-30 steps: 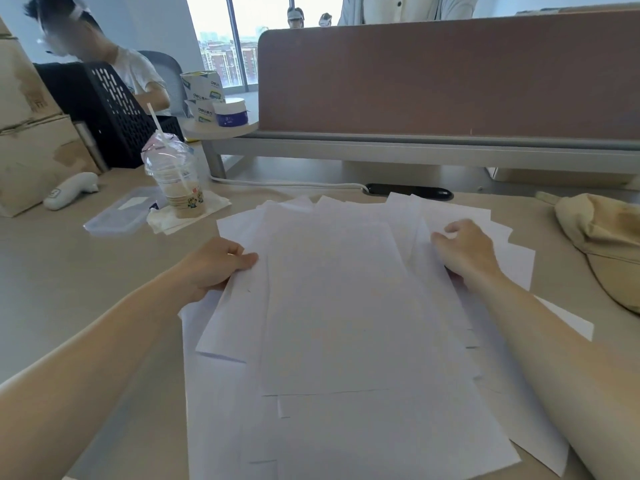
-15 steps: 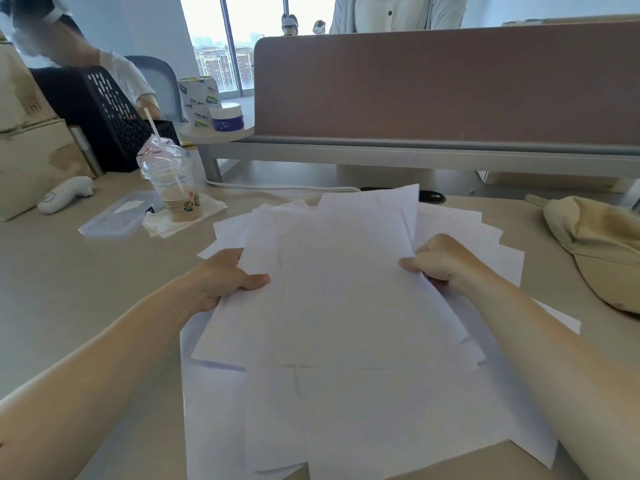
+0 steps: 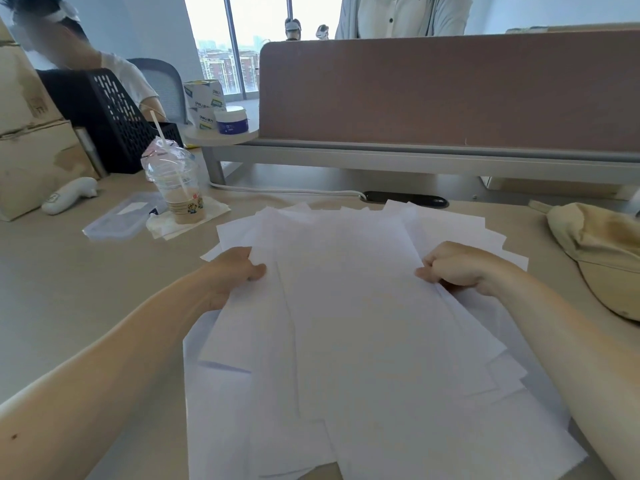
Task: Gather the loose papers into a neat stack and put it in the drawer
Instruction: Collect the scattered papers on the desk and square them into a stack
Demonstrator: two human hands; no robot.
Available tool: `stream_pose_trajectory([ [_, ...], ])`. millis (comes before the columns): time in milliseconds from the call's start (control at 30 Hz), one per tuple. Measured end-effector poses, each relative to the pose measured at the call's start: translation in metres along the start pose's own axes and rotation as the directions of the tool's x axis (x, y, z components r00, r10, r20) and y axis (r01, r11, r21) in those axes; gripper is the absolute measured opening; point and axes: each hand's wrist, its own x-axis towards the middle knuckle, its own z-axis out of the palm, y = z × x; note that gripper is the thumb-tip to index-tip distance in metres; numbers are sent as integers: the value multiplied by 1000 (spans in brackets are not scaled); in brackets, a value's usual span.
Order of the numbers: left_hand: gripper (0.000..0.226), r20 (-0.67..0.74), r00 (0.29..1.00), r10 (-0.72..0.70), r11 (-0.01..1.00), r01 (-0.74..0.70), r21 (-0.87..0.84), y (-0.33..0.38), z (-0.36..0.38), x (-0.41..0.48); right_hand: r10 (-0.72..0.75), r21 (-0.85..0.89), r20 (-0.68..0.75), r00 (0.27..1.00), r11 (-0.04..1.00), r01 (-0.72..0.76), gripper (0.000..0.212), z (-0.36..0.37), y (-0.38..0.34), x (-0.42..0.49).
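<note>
Several loose white papers (image 3: 349, 323) lie fanned out in an uneven pile on the beige desk (image 3: 69, 292) in front of me. My left hand (image 3: 232, 271) grips the left edge of the upper sheets, thumb on top and fingers underneath. My right hand (image 3: 453, 266) is closed on their right edge in the same way. The sheets overlap at different angles, with corners sticking out at the back, right and front. No drawer is in view.
A plastic cup with a straw (image 3: 178, 188) stands on a napkin at the left, next to a clear plastic lid (image 3: 117, 218) and a white device (image 3: 69, 195). A beige cap (image 3: 602, 254) lies at the right. A brown partition (image 3: 450, 88) closes the back; people are beyond it.
Both hands went from resting on the pile to gripping its side edges. The upper sheets were lifted at the far end half a second ago and now lie flatter.
</note>
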Motion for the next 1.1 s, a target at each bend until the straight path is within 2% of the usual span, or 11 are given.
stream_pose_trajectory([
  [100, 28, -67, 998, 6, 995, -13, -99, 4, 18, 2, -73, 4, -80, 994, 997, 74, 41, 20, -4, 0],
  [233, 26, 76, 994, 74, 991, -65, -120, 1, 32, -1, -82, 152, -201, 976, 982, 113, 43, 45, -10, 4],
  [333, 28, -28, 993, 115, 992, -116, -43, -3, 30, 1, -62, 137, -276, 959, 985, 103, 49, 38, -5, 2],
  [433, 22, -121, 982, 146, 982, -158, -101, -5, 16, 4, -3, 168, -406, 914, 983, 78, 44, 17, 5, 4],
  [533, 17, -142, 978, 156, 959, -184, -217, -6, 4, 3, 39, 382, -256, 966, 922, 64, 44, 11, 2, 4],
  [600, 13, -132, 977, 166, 941, -197, -275, -4, 2, 2, -24, 540, -103, 994, 839, 76, 36, 18, -9, 1],
  [700, 19, -94, 976, 195, 918, -215, -334, -2, 5, 3, -147, 683, -16, 989, 721, 119, 30, 31, -25, 2],
  [800, 51, -28, 975, 222, 911, -217, -352, 1, 10, 1, -184, 700, 15, 983, 704, 121, 36, 41, -34, 6],
  [867, 61, 8, 975, 221, 916, -205, -345, 3, 12, 0, -163, 708, 21, 986, 699, 101, 42, 46, -39, 7],
  [1000, 50, 38, 979, 202, 902, -171, -397, 1, 9, -2, -102, 731, -97, 990, 668, 140, 31, 49, -43, 8],
  [1100, 38, 103, 975, 197, 906, -141, -398, -3, 4, -4, -61, 787, -155, 986, 596, 161, 22, 49, -45, 10],
])
